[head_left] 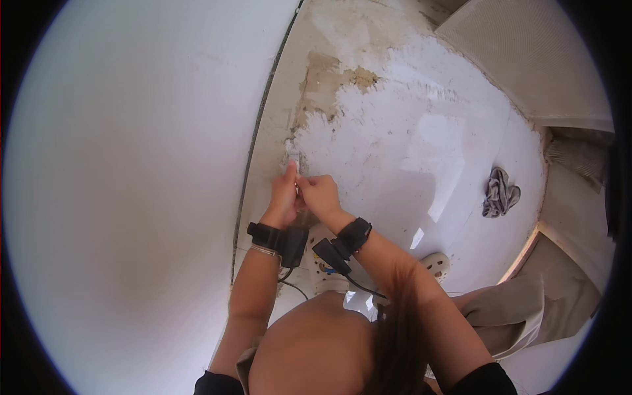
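My left hand (284, 199) and my right hand (320, 197) meet low over the floor, close to the white panel on the left. Both have their fingers bent inward and pressed together around something small and pale, mostly hidden by the fingers; its kind does not show. Just past the fingertips, the floor (388, 151) has a ragged white edge against a beige, dirty strip. Black straps with dark boxes sit on both wrists, and cables hang from them.
A tall white panel (145, 171) fills the left side, with a dark gap along its foot. A crumpled grey cloth (500, 192) lies on the floor to the right. Beige fabric-covered furniture (530, 56) stands at the far right. My cream clogs (435, 264) are below.
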### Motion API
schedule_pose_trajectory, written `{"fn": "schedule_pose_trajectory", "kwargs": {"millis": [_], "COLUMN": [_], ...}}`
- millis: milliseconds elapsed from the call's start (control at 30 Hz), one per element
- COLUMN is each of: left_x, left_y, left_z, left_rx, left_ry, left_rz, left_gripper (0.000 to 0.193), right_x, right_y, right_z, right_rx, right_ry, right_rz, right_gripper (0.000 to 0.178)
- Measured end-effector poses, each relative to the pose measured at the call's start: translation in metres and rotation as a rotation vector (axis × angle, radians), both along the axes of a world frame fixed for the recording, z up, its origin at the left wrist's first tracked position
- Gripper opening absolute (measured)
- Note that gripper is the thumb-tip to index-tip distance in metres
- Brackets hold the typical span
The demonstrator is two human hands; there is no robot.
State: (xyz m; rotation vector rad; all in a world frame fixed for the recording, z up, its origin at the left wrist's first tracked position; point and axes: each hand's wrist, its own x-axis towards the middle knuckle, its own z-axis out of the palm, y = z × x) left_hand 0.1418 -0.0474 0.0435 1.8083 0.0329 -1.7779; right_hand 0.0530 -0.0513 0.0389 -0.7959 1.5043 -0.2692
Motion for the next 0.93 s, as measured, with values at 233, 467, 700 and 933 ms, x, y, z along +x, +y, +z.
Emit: {"fn": "schedule_pose_trajectory", "kwargs": {"millis": [233, 467, 700, 933], "left_x": [0.004, 0.002, 0.007, 0.006], "left_y": [-0.027, 0.004, -0.027, 0.004], "left_z": [-0.002, -0.009, -0.002, -0.006], "left_rx": [-0.046, 0.005, -0.033, -0.012], "left_ry": [-0.028, -0.099, -0.012, 0.003], "left_rz": [0.01, 0.028, 0.038, -0.039], "left_gripper": [0.039, 0.039, 0.039, 0.037], "right_x": [0.011, 0.003, 0.011, 0.002], "right_y": [-0.023, -0.005, -0.031, 0.001], "right_z": [-0.016, 0.005, -0.011, -0.001], "right_rx": [-0.016, -0.026, 0.045, 0.047], "right_ry": [-0.041, -0.014, -0.081, -0.065], "right_rz": [-0.053, 0.006, -0.057, -0.063], "right_gripper": [0.037, 0.038, 0.037, 0.033]}}
